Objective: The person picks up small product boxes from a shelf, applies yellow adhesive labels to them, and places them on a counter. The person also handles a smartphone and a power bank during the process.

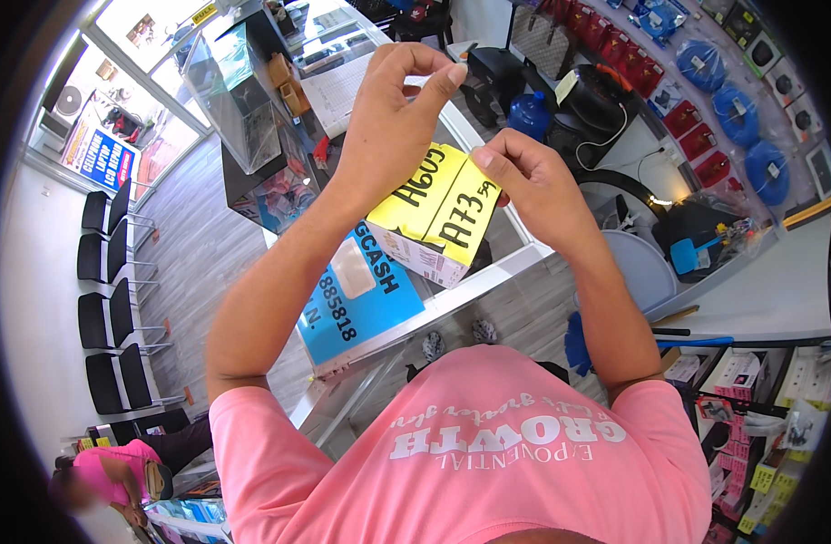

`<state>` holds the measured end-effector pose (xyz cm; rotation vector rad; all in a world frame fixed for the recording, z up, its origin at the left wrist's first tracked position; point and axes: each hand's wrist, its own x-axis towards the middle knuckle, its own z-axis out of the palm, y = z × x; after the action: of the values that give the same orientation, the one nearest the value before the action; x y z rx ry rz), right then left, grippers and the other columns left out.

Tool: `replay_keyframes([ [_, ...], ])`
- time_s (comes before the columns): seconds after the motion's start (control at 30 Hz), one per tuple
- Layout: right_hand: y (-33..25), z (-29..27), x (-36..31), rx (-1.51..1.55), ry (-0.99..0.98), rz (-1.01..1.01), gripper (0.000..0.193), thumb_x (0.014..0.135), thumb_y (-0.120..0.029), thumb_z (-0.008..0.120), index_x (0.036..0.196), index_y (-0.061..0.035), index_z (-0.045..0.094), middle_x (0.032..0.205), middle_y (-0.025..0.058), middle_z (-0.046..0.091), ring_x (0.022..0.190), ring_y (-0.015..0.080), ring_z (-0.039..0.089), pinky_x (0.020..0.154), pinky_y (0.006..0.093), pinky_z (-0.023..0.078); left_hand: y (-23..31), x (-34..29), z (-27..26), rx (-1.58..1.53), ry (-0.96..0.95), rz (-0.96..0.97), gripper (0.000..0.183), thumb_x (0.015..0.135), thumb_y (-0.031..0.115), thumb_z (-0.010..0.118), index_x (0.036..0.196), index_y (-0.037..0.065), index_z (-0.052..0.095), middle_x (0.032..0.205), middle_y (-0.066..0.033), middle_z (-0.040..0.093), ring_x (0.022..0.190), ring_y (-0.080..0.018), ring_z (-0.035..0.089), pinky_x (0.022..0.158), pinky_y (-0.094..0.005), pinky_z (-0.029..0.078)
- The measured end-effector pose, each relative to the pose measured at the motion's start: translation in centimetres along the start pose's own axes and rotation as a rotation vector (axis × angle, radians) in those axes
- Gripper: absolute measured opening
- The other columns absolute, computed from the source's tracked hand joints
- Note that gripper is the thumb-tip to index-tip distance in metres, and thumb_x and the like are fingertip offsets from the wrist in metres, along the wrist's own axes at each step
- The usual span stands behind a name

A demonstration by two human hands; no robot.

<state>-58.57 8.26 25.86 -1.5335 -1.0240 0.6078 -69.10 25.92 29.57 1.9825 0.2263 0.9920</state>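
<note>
Over counter's near edge: right hand pinches yellow-labelled carton; left hand, fingertips nearly meeting, hold unclear. Best brace carton.

The right hand grips the right edge of the yellow-labelled box; the left hand, thumb and forefinger pinched, is raised beyond the box. A blue sign shows just left of the box, black chairs well to its left

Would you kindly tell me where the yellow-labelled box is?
The box is just above the head view's centre, with the right hand at its right edge and the blue sign to its lower left.
</note>
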Motion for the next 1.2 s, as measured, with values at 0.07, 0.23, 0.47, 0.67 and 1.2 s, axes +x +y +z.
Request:
replay_keyframes([
  [0.07,-0.4,0.3,-0.2,-0.052,0.037,-0.002,0.031,0.103,-0.030,0.065,0.098,0.0005,0.070,0.085,0.0055,0.069,0.078,0.0087,0.061,0.068,0.0293,0.050,0.1,0.0,0.0,0.123,0.030,0.056,0.028,0.101,0.032,0.071,0.111,0.006,0.069,0.122,-0.0034,0.061,0.107,-0.0145,0.063,0.090,-0.0298,0.051],
  [0.23,-0.8,-0.4,0.6,0.026,-0.019,0.084,0.031,0.101,-0.026,0.062,0.104,0.0028,0.073,0.088,0.0090,0.073,0.076,0.0125,0.066,0.067,0.0316,0.052,0.4,-0.2,-0.3,0.237,0.065,0.203,0.023,0.099,0.028,0.072,0.106,0.007,0.070,0.121,-0.0051,0.063,0.113,-0.0181,0.060,0.096,-0.0333,0.048],
  [0.47,-4.3,-2.7,2.9,-0.380,-0.293,-0.074,0.032,0.093,-0.026,0.067,0.102,0.0041,0.076,0.084,0.0108,0.076,0.071,0.0160,0.069,0.071,0.0312,0.056,-0.2,-0.1,-0.8,0.317,0.086,0.254,0.021,0.098,0.028,0.071,0.102,0.008,0.068,0.116,-0.0102,0.062,0.111,-0.0293,0.060,0.098,-0.0410,0.046],
  [0.67,-5.0,-3.7,4.4,-0.357,-0.417,0.085,0.029,0.090,-0.023,0.070,0.097,0.0041,0.077,0.082,0.0083,0.075,0.071,0.0129,0.068,0.066,0.0276,0.055,-0.3,-0.2,-0.9,0.350,0.097,0.268,0.020,0.097,0.026,0.072,0.101,0.007,0.068,0.116,-0.0106,0.062,0.110,-0.0294,0.061,0.097,-0.0408,0.045],
  [1.2,-3.6,-3.7,3.2,-0.173,-0.279,-0.041,0.028,0.095,-0.017,0.066,0.113,0.0016,0.074,0.097,0.0099,0.074,0.085,0.0135,0.070,0.072,0.0299,0.056,-0.1,-0.3,-0.9,0.347,0.096,0.222,0.020,0.099,0.027,0.071,0.104,0.008,0.068,0.119,-0.0093,0.062,0.113,-0.0263,0.059,0.098,-0.0394,0.046],
])
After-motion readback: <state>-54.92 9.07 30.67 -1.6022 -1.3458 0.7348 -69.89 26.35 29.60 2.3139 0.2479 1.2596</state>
